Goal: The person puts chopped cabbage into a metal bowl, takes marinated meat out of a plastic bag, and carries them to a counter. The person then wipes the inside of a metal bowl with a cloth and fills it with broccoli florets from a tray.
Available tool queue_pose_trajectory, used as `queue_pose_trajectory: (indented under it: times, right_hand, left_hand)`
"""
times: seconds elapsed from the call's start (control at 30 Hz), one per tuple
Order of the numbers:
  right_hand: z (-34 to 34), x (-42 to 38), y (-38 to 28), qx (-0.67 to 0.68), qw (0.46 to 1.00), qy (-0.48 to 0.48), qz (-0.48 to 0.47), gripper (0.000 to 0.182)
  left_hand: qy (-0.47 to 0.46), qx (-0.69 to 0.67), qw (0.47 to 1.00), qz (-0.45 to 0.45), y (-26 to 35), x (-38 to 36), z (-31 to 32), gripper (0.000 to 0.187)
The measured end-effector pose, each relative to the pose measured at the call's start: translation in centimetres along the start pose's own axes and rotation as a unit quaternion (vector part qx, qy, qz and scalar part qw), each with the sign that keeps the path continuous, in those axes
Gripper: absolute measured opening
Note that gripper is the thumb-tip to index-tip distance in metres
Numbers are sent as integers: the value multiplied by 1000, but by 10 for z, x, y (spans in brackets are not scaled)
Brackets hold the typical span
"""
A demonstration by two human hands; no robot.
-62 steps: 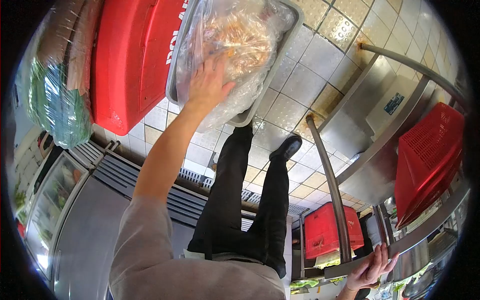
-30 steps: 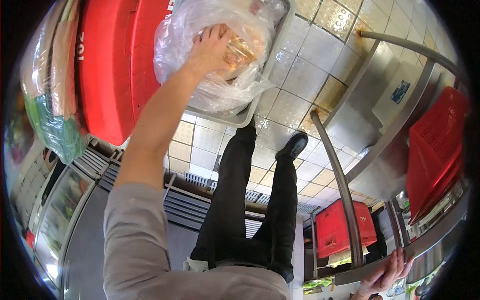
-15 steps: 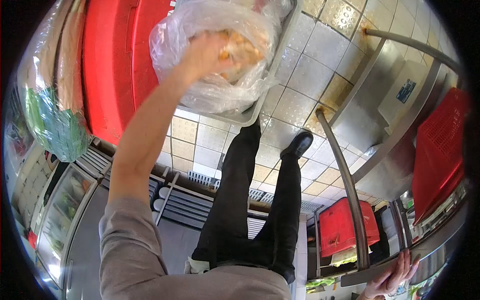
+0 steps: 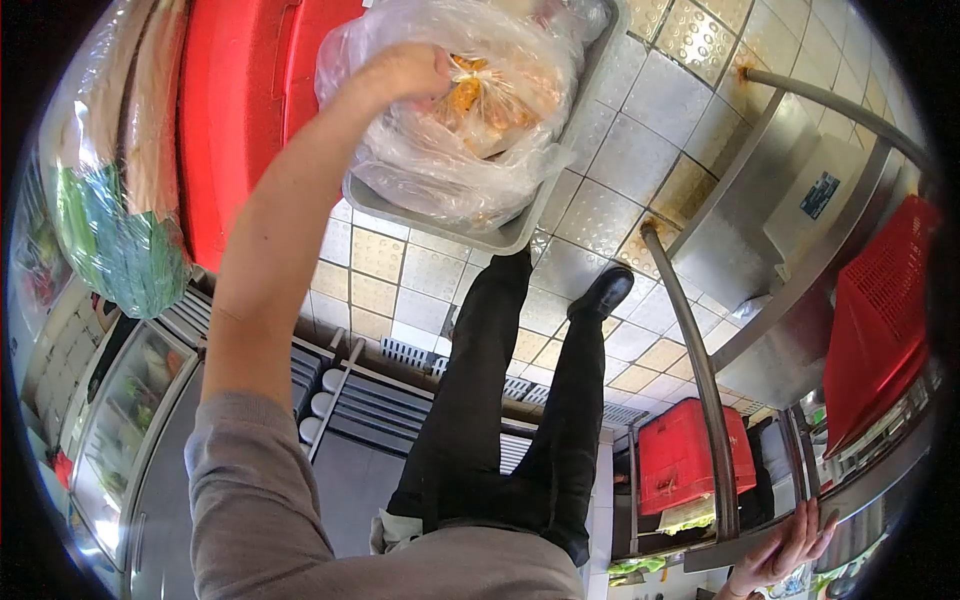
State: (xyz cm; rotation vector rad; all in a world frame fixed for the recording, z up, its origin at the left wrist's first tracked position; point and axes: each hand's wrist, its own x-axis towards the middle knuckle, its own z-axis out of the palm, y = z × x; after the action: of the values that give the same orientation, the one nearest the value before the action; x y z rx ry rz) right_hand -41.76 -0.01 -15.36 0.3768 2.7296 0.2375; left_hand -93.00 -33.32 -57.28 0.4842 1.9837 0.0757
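Observation:
My left hand is closed, its fingertips at the gathered neck of a clear plastic bag with orange-coloured food in it. This bag lies inside a larger, loosely opened clear plastic bag. Both are in a grey rectangular tub, and part of the tub lies beyond the top of the view. My fingertips are partly hidden, but they seem to pinch the inner bag. Far off at the lower right, my right hand rests with fingers stretched out on the edge of a metal counter.
Red bins and a plastic-wrapped bundle of leeks stand on the left. A metal tube frame and a steel sink-like unit are on the right, near red baskets. Wet tiles cover the floor.
My left hand has gone from a blurred motion over the food to a steady hold near the inner bag's neck. The view has shifted slightly; my right hand stays on the counter edge.

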Motion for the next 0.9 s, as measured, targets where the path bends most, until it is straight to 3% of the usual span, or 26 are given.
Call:
queue_pose_trajectory:
  times: [0.07, 0.1, 0.13, 0.17, 0.3, 0.33, 0.37, 0.4, 0.47, 0.6, 0.7, 0.73, 0.77, 0.8, 0.87, 0.9]
  right_hand:
    - [4, 8, -4, -8, 1000, 3, -2, 39]
    - [10, 21, -9, 0, 998, 60, -18, 35]
    - [12, 29, -15, 6, 993, 114, -32, 36]
    - [10, 34, -20, 4, 994, 109, -31, 36]
    - [4, 42, -29, 25, 995, 98, -25, 42]
    - [2, 41, -29, 12, 996, 89, -18, 43]
    - [1, 40, -29, 3, 996, 83, -18, 44]
    - [3, 40, -28, -1, 996, 85, -16, 44]
    - [4, 40, -28, 11, 995, 97, -19, 44]
    - [5, 36, -24, -4, 995, 101, -2, 43]
    - [2, 32, -18, 16, 996, 91, -16, 40]
    - [-1, 33, -21, 13, 996, 83, -6, 38]
    - [-1, 33, -21, 12, 997, 74, 5, 37]
    - [3, 33, -20, 14, 997, 74, 6, 37]
    - [10, 33, -19, 39, 992, 121, -11, 35]
    - [9, 34, -22, 41, 992, 120, -10, 35]
  left_hand:
    - [185, 109, 973, 80, -17, 12, 43, 27]
    - [187, 110, 973, 80, -15, 13, 43, 27]
    - [267, 113, 953, 87, -13, 14, 45, 24]
    - [343, 113, 928, 91, -12, 15, 50, 22]
    - [260, 256, 923, 122, -13, 41, 32, 29]
    - [209, 99, 973, -14, 16, 19, 23, 32]
    - [149, -63, 975, -149, 32, 8, 19, 36]
    - [150, -64, 976, -145, 30, 18, 22, 36]
    - [100, 130, 986, -15, 26, 38, 35, 53]
    - [64, 209, 975, -32, 33, 54, 47, 61]
    - [43, 147, 988, -10, 21, 87, 73, 60]
    - [145, -31, 980, -136, 11, 84, 74, 55]
    - [238, -206, 915, -254, 0, 82, 73, 51]
    - [238, -204, 915, -254, -9, 75, 64, 51]
    - [171, -43, 984, 26, -19, 53, 41, 54]
    - [169, -41, 984, 25, -15, 43, 45, 54]
